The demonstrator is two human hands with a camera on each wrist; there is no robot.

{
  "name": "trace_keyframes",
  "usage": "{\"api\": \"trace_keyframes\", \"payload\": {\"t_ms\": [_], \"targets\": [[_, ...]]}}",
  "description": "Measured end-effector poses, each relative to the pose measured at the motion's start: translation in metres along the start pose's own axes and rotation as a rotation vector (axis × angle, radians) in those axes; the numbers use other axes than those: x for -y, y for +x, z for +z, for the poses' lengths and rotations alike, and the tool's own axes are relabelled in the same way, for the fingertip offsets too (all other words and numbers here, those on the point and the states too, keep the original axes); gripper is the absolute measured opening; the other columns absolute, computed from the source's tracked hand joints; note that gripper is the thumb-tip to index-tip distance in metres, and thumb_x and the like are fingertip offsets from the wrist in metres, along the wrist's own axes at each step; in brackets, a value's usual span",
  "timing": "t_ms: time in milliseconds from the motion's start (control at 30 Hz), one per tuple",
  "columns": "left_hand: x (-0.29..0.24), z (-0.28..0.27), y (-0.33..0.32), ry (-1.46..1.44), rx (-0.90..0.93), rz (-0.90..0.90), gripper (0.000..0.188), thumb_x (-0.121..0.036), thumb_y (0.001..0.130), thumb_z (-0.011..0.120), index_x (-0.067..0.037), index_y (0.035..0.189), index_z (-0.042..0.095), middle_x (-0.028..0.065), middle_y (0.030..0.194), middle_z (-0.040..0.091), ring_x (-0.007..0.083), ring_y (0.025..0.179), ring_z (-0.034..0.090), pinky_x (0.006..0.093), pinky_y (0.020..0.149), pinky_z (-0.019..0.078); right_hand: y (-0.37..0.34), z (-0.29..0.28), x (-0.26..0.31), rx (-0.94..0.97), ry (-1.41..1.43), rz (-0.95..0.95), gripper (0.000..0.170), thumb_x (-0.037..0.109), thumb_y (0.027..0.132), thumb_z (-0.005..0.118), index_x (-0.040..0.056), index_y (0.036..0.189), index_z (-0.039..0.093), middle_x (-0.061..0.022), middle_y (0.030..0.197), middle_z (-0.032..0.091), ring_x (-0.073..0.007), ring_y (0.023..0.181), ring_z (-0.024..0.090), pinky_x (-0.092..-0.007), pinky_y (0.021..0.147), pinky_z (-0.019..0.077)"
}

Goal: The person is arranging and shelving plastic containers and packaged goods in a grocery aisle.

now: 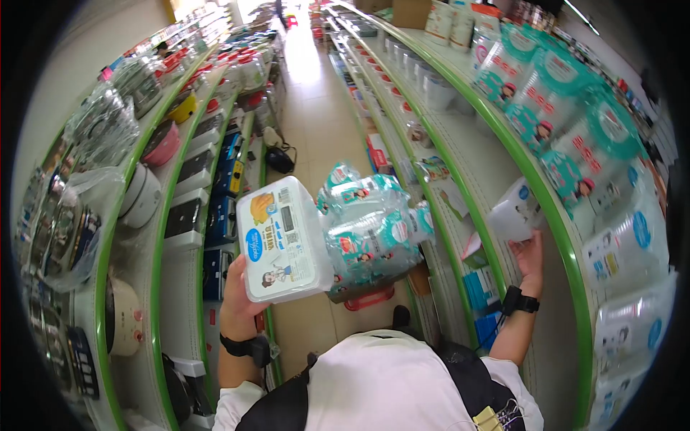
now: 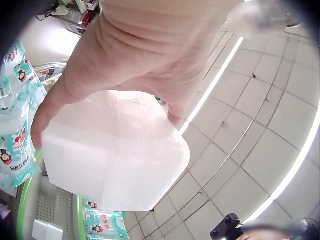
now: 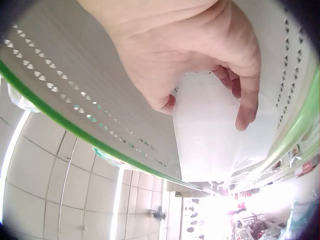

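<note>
My left hand (image 1: 241, 293) grips a white plastic box (image 1: 284, 241) with a printed lid label, held up over the aisle. In the left wrist view the left hand (image 2: 135, 55) has its fingers and thumb around the sides of the translucent box (image 2: 112, 155). On the right-hand shelf, my right hand (image 1: 528, 260) holds another white container (image 1: 516, 210) with a blue oval label. The right wrist view shows the right hand (image 3: 195, 55) curled round this container (image 3: 215, 135), thumb on one side and fingers on the other.
Wrapped packs with teal lids (image 1: 370, 230) stand in the aisle beyond me. Large teal-lidded packs (image 1: 575, 136) line the upper right shelf (image 1: 496, 118). Pots and a white cooker (image 1: 142, 197) fill the left shelves. A black bag (image 1: 280, 158) is farther along the aisle floor (image 1: 323, 133).
</note>
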State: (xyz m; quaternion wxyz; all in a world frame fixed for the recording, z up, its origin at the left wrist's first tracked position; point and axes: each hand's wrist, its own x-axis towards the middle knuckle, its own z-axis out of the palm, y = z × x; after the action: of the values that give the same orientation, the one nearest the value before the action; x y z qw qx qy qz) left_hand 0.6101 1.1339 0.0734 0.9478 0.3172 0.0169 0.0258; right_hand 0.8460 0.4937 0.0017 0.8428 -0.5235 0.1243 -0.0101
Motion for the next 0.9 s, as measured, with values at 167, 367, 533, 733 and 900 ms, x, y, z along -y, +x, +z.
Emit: {"api": "trace_keyframes", "payload": {"t_ms": [167,367,533,733,900], "targets": [[0.007,0.002,-0.013,-0.003,0.104,-0.098,0.068,-0.046,0.1,0.056,-0.001,0.15,0.044,0.0208,0.146,0.056,0.0383,0.128,0.06,0.0559,0.106,0.0503,-0.113,-0.001,-0.011,0.036,0.015,0.007,0.052,0.042,0.095,0.064,0.0036,0.13,0.057,-0.0121,0.12,0.068,-0.0242,0.099,0.068,-0.0363,0.078,0.0615],[0.053,0.026,-0.041,0.015,0.256,-0.303,0.067,-0.044,0.098,0.059,-0.001,0.149,0.047,0.0197,0.145,0.057,0.0361,0.129,0.06,0.052,0.111,0.0472,-0.221,-0.015,-0.02,0.16,-0.08,0.07,0.051,0.037,0.099,0.059,0.0014,0.135,0.056,-0.0137,0.119,0.071,-0.0242,0.094,0.072,-0.0381,0.078,0.0615],[0.119,0.083,-0.074,0.099,0.338,-0.47,0.064,-0.039,0.099,0.06,-0.001,0.148,0.046,0.0189,0.146,0.057,0.0345,0.129,0.06,0.0505,0.112,0.0469,-0.306,-0.03,-0.016,0.306,-0.085,0.083,0.051,0.035,0.101,0.057,0.001,0.139,0.054,-0.0142,0.124,0.069,-0.0234,0.105,0.07,-0.0384,0.081,0.0611],[0.21,0.146,-0.155,0.359,0.447,-0.445,0.103,-0.04,0.088,0.076,-0.008,0.161,0.011,0.0158,0.157,0.038,0.0313,0.143,0.046,0.0496,0.113,0.0448,-0.43,-0.085,-0.007,0.35,-0.177,0.054,0.053,0.032,0.102,0.057,0.0002,0.144,0.048,-0.0128,0.13,0.065,-0.0216,0.113,0.067,-0.0373,0.085,0.0604],[0.289,0.155,-0.253,0.325,0.477,-0.509,0.098,-0.045,0.088,0.074,-0.006,0.16,0.019,0.0145,0.156,0.039,0.0293,0.143,0.046,0.0491,0.112,0.046,-0.535,-0.168,-0.015,0.381,-0.171,0.095,0.054,0.028,0.102,0.057,-0.0037,0.144,0.044,-0.0143,0.131,0.062,-0.022,0.114,0.066,-0.0378,0.088,0.0595]]}}
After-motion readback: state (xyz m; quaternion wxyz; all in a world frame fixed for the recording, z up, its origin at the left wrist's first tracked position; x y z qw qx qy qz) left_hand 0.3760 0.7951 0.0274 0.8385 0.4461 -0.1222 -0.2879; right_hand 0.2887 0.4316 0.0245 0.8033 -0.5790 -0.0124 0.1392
